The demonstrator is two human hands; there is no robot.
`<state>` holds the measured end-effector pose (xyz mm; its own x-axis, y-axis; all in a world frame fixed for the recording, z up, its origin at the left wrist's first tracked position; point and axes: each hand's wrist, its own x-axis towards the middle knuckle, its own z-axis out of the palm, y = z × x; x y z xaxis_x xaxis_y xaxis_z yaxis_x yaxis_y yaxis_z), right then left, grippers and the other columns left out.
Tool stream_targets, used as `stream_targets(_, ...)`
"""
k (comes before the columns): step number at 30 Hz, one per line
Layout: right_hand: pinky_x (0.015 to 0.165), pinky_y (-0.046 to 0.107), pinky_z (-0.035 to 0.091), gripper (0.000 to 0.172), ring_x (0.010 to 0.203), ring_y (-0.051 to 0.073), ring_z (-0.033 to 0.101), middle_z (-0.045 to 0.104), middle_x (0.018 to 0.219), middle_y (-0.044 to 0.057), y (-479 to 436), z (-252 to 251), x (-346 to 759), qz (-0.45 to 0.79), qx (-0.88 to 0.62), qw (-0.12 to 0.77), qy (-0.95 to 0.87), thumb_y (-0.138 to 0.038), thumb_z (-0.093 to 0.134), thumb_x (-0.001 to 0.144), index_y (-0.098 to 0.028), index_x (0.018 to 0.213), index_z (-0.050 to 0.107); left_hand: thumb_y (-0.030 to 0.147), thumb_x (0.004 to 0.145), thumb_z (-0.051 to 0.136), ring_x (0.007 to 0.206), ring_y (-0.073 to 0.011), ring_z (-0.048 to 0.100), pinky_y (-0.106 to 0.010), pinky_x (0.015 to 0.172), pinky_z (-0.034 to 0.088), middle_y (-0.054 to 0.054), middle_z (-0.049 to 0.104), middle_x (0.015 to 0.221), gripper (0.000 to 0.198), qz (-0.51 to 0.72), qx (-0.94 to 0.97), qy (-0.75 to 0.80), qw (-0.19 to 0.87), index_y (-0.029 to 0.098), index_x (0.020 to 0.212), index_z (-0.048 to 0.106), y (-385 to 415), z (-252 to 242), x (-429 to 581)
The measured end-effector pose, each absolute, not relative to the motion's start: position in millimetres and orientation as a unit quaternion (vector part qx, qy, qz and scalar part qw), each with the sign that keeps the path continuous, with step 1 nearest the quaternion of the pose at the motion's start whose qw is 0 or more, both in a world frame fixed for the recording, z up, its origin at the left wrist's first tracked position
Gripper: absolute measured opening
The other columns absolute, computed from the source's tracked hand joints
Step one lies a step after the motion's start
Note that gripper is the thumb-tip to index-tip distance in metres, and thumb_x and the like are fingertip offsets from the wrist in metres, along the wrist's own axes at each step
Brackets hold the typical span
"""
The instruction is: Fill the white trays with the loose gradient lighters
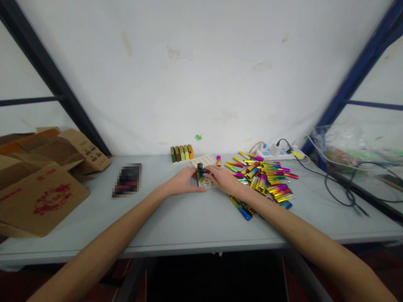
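My left hand (pixel 183 181) is at the left side of a white tray with round holes (pixel 208 183). Its thumb stretches along the front edge and its fingers curl behind, gripping the tray. An upright dark-green lighter (pixel 200 173) stands at the tray's left end, close to these fingers. Over the tray, my right hand (pixel 222 178) is closed, with a small dark-blue lighter (pixel 204 171) at its fingertips, mostly hidden. Behind lies another white holed tray (pixel 204 160). To the right spreads a pile of shiny rainbow-coloured lighter-sized pieces (pixel 261 178).
Against the wall stands a block of lighters in rows (pixel 181 153). A single pink-yellow piece (pixel 218 160) stands near it. Left are a blurred dark object (pixel 127 179) and cardboard boxes (pixel 47 197). A power strip (pixel 273 153), black cables (pixel 341 191) and a plastic bag (pixel 346 144) lie right.
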<state>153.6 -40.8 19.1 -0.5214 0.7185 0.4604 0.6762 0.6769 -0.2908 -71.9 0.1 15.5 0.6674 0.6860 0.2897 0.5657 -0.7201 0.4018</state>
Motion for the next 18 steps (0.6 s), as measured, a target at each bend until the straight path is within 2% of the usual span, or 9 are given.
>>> stream_targets(7, 0.073, 0.029, 0.04, 0.021, 0.082, 0.019, 0.061, 0.067, 0.098, 0.01, -38.9, 16.0, 146.1, -0.041, -0.426, 0.196, -0.882, -0.03, 0.053, 0.105, -0.017, 0.101, 0.068, 0.072, 0.066, 0.079, 0.089, -0.0306, 0.063, -0.041, 0.082, 0.051, -0.01, 0.067, 0.098, 0.07, 0.209, 0.902, 0.356, 0.128, 0.015, 0.105, 0.066, 1.1, 15.2, -71.8)
stream_targets(14, 0.08, 0.029, 0.042, 0.028, 0.091, 0.02, 0.063, 0.068, 0.108, 0.012, -33.8, 31.2, 170.6, -0.073, -0.471, 0.163, -0.864, -0.028, 0.044, 0.108, -0.015, 0.106, 0.068, 0.069, 0.068, 0.079, 0.09, -0.0286, 0.064, -0.039, 0.083, 0.053, -0.011, 0.068, 0.107, 0.073, 0.202, 0.905, 0.349, 0.134, 0.014, 0.114, 0.063, 0.4, 16.6, -72.2)
stream_targets(18, 0.078, 0.029, 0.041, 0.028, 0.09, 0.022, 0.065, 0.071, 0.1, 0.012, -28.2, 42.2, 204.1, -0.063, -0.531, 0.11, -0.837, -0.031, 0.048, 0.106, -0.015, 0.103, 0.07, 0.072, 0.068, 0.077, 0.091, -0.03, 0.064, -0.04, 0.083, 0.053, -0.012, 0.068, 0.106, 0.075, 0.187, 0.904, 0.36, 0.134, 0.014, 0.113, 0.063, 0.2, 17.6, -72.7)
